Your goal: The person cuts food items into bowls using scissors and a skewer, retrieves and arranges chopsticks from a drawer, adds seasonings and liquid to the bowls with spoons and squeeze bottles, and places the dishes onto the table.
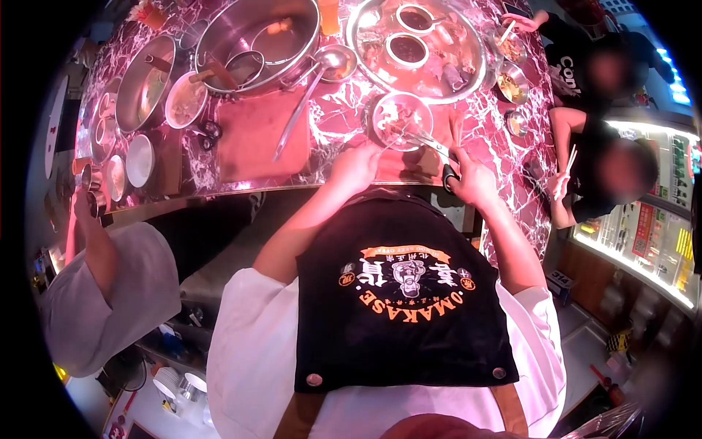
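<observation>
My left hand [356, 167] grips the lower left edge of a white bowl [375, 124] that holds chopped pieces of food. In my right hand [472, 178] is a pair of scissors [440, 149] with dark handles. Their metal blades point down and left into the bowl, among the pieces. Whether the blades are closed on a piece I cannot tell. Just beyond the bowl stands a large round metal pan [354, 55] filled with meat pieces and two small bowls of dark sauce.
A ladle [301, 110] rests with its handle over a reddish board [252, 146]. Behind it is a big pot [316, 36]. Metal dishes [512, 82] stand along the right edge. Two people sit at the right, one holding chopsticks [572, 159]. Another person's sleeve [121, 285] is at left.
</observation>
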Tool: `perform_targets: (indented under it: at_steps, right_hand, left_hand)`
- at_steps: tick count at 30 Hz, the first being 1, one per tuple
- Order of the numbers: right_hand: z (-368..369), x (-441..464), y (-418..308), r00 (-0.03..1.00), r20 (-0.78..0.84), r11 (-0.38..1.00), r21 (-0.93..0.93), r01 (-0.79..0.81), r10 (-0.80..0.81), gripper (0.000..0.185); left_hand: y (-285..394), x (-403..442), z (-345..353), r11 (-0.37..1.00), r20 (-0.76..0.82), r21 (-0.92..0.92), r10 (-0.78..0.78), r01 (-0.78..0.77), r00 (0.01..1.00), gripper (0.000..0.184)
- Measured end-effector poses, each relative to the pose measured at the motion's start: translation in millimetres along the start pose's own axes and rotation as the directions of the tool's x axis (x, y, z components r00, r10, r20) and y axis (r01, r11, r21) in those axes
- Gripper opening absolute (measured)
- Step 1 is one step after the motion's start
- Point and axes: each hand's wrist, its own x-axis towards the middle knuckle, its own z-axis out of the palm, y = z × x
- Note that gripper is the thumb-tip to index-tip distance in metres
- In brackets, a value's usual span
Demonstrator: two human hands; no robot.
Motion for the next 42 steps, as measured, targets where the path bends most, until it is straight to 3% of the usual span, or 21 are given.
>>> perform_targets:
  at_steps: [4, 6, 8, 10, 11, 12, 13, 14, 16, 18, 22, 23, 25, 27, 29, 32, 33, 35, 37, 42]
  right_hand:
    - [9.0, -0.3, 10.9, 0.997, -0.059, 0.999, -0.028, 0.043, -0.044, 0.055]
    - [9.7, -0.2, 22.7, 1.000, 0.007, 0.999, -0.034, -0.016, 0.016, 0.055]
    - [11.2, -6.2, 36.6, 0.998, -0.027, 0.992, 0.112, 0.064, -0.061, 0.054]
    - [-0.6, -18.9, 39.2, 0.999, 0.033, 0.985, 0.171, -0.020, 0.014, 0.053]
    - [-6.5, -24.2, 41.6, 0.998, 0.043, 0.959, 0.280, -0.049, 0.039, 0.053]
    - [-8.2, -27.4, 45.4, 0.997, 0.055, 0.919, 0.386, -0.077, 0.060, 0.053]
    - [-1.1, -28.7, 54.2, 0.993, 0.063, 0.838, 0.534, -0.116, 0.097, 0.055]
    - [18.5, -24.8, 74.3, 0.994, 0.015, 0.813, 0.574, -0.095, 0.106, 0.057]
    - [48.1, -10.3, 94.8, 0.986, 0.010, 0.742, 0.657, -0.131, 0.166, 0.057]
    - [73.7, 10.5, 102.5, 0.979, -0.079, 0.814, 0.570, -0.112, 0.190, 0.058]
    - [88.2, 50.2, 80.4, 0.948, -0.264, 0.894, 0.446, -0.043, 0.177, 0.065]
    - [93.0, 61.0, 76.2, 0.921, -0.364, 0.930, 0.366, 0.006, 0.137, 0.067]
    - [97.1, 76.1, 70.4, 0.935, -0.320, 0.955, 0.291, -0.060, 0.156, 0.067]
    - [102.6, 81.2, 71.1, 0.939, -0.310, 0.963, 0.261, -0.067, 0.150, 0.066]
    - [109.9, 74.4, 77.0, 0.904, -0.425, 0.981, 0.189, 0.046, 0.040, 0.062]
    - [117.3, 35.1, 77.8, 0.839, -0.543, 0.968, 0.229, 0.101, 0.040, 0.057]
    - [121.4, 17.1, 76.9, 0.848, -0.526, 0.938, 0.320, 0.130, 0.062, 0.057]
    - [159.0, -23.7, 83.1, 0.831, -0.536, 0.950, 0.310, 0.030, 0.149, 0.058]
    - [187.4, -72.6, 79.9, 0.796, -0.556, 0.931, 0.363, -0.028, 0.240, 0.057]
    - [273.7, -200.6, 73.2, 0.632, -0.426, 0.761, 0.403, -0.509, 0.647, 0.057]
  left_hand:
    - [-5.9, 0.9, -10.2, 1.000, 0.007, 0.009, -0.004, 0.004, 1.000, 0.020]
    - [-11.2, -8.5, -18.6, 0.993, -0.002, -0.119, -0.018, 0.017, 1.000, 0.020]
    - [-14.9, -13.1, -30.2, 0.988, -0.014, -0.150, -0.048, 0.046, 0.999, 0.021]
    - [-28.4, -16.5, -30.3, 0.954, -0.114, -0.282, -0.141, 0.104, 0.983, 0.022]
    - [-36.7, -14.7, -30.9, 0.899, -0.036, -0.367, -0.272, 0.240, 0.962, 0.025]
    - [-44.5, -8.8, -25.1, 0.900, -0.034, -0.362, -0.274, 0.244, 0.961, 0.025]
    - [-55.0, -0.7, -17.0, 0.905, -0.140, -0.378, -0.264, 0.195, 0.954, 0.023]
    - [-65.2, 7.4, -8.3, 0.911, -0.244, -0.387, -0.253, 0.145, 0.936, 0.021]
    - [-80.8, 32.7, 14.3, 0.893, -0.278, -0.430, -0.268, 0.130, 0.923, 0.022]
    - [-99.3, 64.8, 40.4, 0.947, -0.415, -0.320, -0.105, -0.037, 0.904, 0.021]
    - [-91.0, 93.1, 47.9, 0.973, -0.348, -0.228, -0.114, 0.034, 0.931, 0.022]
    - [-84.9, 94.2, 46.2, 0.991, -0.345, -0.123, -0.098, 0.059, 0.933, 0.024]
    - [-79.9, 91.3, 45.1, 0.994, -0.312, 0.010, -0.101, 0.109, 0.945, 0.027]
    - [-77.4, 80.7, 42.8, 0.997, -0.353, 0.023, -0.062, 0.075, 0.934, 0.028]
    - [-76.4, 64.4, 37.7, 1.000, -0.390, 0.015, -0.016, 0.024, 0.921, 0.028]
    - [-76.3, 28.0, 21.7, 0.997, -0.379, -0.042, -0.070, 0.059, 0.923, 0.027]
    - [-81.1, 15.9, 17.9, 0.998, -0.370, -0.037, -0.056, 0.045, 0.927, 0.027]
    - [-103.0, -8.0, 15.5, 0.988, -0.459, 0.152, 0.038, 0.036, 0.888, 0.023]
    - [-123.6, -25.1, 8.8, 0.987, -0.418, 0.159, 0.077, -0.011, 0.905, 0.023]
    - [-147.9, -46.9, -5.4, 0.974, -0.325, 0.219, 0.126, -0.055, 0.937, 0.020]
